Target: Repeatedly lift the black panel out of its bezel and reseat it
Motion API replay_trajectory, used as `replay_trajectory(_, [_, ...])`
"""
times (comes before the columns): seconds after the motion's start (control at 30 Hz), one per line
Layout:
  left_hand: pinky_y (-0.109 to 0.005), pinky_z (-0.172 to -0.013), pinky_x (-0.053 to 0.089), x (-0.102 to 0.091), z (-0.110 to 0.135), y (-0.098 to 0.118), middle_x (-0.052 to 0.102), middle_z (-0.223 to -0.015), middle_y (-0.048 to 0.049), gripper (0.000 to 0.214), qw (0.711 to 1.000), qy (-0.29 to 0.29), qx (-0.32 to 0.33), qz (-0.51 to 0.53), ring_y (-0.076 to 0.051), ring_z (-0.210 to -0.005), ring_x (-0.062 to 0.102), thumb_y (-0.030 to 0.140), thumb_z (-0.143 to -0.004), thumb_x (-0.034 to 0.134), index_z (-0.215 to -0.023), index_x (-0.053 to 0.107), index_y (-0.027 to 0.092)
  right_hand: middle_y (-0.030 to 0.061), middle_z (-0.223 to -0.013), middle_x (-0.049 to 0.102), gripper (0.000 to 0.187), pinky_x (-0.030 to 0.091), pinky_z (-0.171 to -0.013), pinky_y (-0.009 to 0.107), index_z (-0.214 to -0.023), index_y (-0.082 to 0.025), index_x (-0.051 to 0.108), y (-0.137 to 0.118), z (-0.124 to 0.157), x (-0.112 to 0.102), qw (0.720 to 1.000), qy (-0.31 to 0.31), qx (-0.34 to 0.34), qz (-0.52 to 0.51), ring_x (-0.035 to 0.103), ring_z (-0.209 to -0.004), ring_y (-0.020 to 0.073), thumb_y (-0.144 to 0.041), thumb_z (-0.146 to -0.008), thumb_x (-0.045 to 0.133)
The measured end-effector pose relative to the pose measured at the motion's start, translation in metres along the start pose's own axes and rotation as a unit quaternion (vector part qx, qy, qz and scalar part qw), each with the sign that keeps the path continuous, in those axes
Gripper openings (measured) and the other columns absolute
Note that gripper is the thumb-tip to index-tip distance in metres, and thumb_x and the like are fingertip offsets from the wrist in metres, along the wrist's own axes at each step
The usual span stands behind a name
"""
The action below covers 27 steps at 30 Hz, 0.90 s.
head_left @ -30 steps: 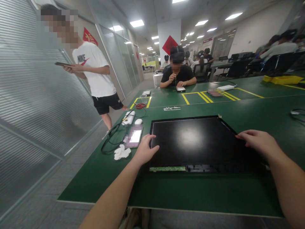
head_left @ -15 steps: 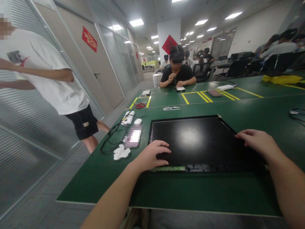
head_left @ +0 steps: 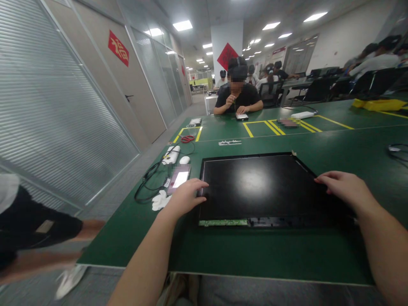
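Note:
A black flat display panel (head_left: 258,187) lies face up on the green table (head_left: 242,250), with a green circuit strip (head_left: 223,222) along its near edge. My left hand (head_left: 185,197) rests on the panel's left edge, fingers curled over the rim. On the right edge my right hand (head_left: 346,188) lies flat with its fingers stretched out along the frame. Neither hand lifts the panel.
Left of the panel lie a phone (head_left: 179,179), a white crumpled cloth (head_left: 160,200), a black cable (head_left: 148,182), a white device (head_left: 171,155) and red scissors (head_left: 188,139). A person in black (head_left: 238,95) sits across the table. Another person's legs (head_left: 35,238) pass at the left.
My left hand slid from the panel's near-left surface back to its left edge. The person in the white shirt walked past on the left toward me. My right hand stayed put.

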<state>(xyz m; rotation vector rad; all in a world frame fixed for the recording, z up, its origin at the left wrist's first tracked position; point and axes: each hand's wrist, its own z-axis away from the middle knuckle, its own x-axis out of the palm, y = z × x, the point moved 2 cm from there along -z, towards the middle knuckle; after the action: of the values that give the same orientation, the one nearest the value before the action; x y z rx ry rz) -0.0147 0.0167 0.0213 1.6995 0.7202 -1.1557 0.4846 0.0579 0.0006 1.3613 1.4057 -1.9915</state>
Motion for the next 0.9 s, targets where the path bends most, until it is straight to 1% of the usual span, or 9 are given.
replay_trajectory(0.1, [-0.045,-0.104,0.055,-0.003,0.001,-0.004,0.076,-0.127,-0.0105,0.040,1.000,-0.005,-0.025,-0.006,-0.031,-0.117,0.072,0.020,-0.084,0.083,-0.123,0.076,0.021,0.0055,-0.059,0.065,0.032,0.046,-0.066,0.039,-0.082,-0.024,0.075,-0.001,0.001,0.000,1.000,-0.007,0.007,0.004,0.066,-0.064,0.0279,-0.050,-0.072,0.059])
replay_trajectory(0.27, [-0.045,-0.110,0.053,-0.005,0.003,-0.001,0.074,-0.136,-0.0104,0.045,0.999,-0.029,-0.022,-0.013,-0.032,-0.125,0.070,0.024,-0.083,0.086,-0.127,0.076,0.022,0.0061,-0.059,0.066,0.033,0.045,-0.068,0.039,-0.084,-0.025,0.076,-0.003,0.002,-0.002,1.000,-0.012,0.019,0.013,0.069,-0.074,0.0307,-0.050,-0.073,0.057])
replay_trajectory(0.4, [-0.046,-0.110,0.052,-0.009,0.006,0.004,0.072,-0.141,-0.0102,0.060,0.997,-0.055,-0.036,-0.037,-0.033,-0.127,0.069,0.030,-0.079,0.091,-0.136,0.073,0.024,0.0061,-0.060,0.067,0.033,0.046,-0.068,0.039,-0.084,-0.025,0.076,-0.004,0.003,-0.003,1.000,-0.014,0.020,0.008,0.069,-0.073,0.0302,-0.049,-0.073,0.057])
replay_trajectory(0.53, [-0.044,-0.113,0.050,-0.015,0.011,0.009,0.069,-0.147,-0.0084,0.075,0.994,-0.092,-0.029,-0.045,-0.033,-0.133,0.066,0.032,-0.074,0.095,-0.144,0.068,0.027,0.0060,-0.061,0.067,0.031,0.046,-0.068,0.039,-0.082,-0.024,0.076,-0.004,0.003,-0.003,1.000,-0.009,0.024,0.003,0.068,-0.070,0.0289,-0.048,-0.072,0.059])
replay_trajectory(0.63, [-0.043,-0.115,0.049,-0.017,0.015,0.013,0.066,-0.152,-0.0082,0.083,0.992,-0.115,-0.020,-0.036,-0.033,-0.135,0.065,0.032,-0.072,0.096,-0.148,0.064,0.028,0.0060,-0.062,0.067,0.031,0.046,-0.070,0.039,-0.084,-0.024,0.076,-0.004,0.003,-0.003,0.999,-0.010,0.030,0.000,0.069,-0.070,0.0293,-0.048,-0.073,0.060])
replay_trajectory(0.73, [-0.043,-0.116,0.049,-0.017,0.017,0.016,0.065,-0.152,-0.0090,0.084,0.992,-0.122,-0.011,-0.028,-0.033,-0.134,0.065,0.029,-0.072,0.094,-0.150,0.063,0.028,0.0059,-0.062,0.067,0.031,0.047,-0.071,0.038,-0.085,-0.023,0.077,-0.004,0.003,-0.003,0.999,-0.017,0.033,0.004,0.068,-0.073,0.0284,-0.047,-0.074,0.060])
replay_trajectory(0.9, [-0.044,-0.116,0.048,-0.017,0.018,0.015,0.064,-0.153,-0.0097,0.081,0.992,-0.126,0.015,-0.016,-0.033,-0.134,0.066,0.022,-0.072,0.088,-0.149,0.063,0.027,0.0054,-0.061,0.066,0.029,0.047,-0.068,0.038,-0.079,-0.024,0.076,-0.001,0.002,0.000,1.000,0.004,0.003,-0.006,0.067,-0.067,0.0270,-0.046,-0.073,0.059])
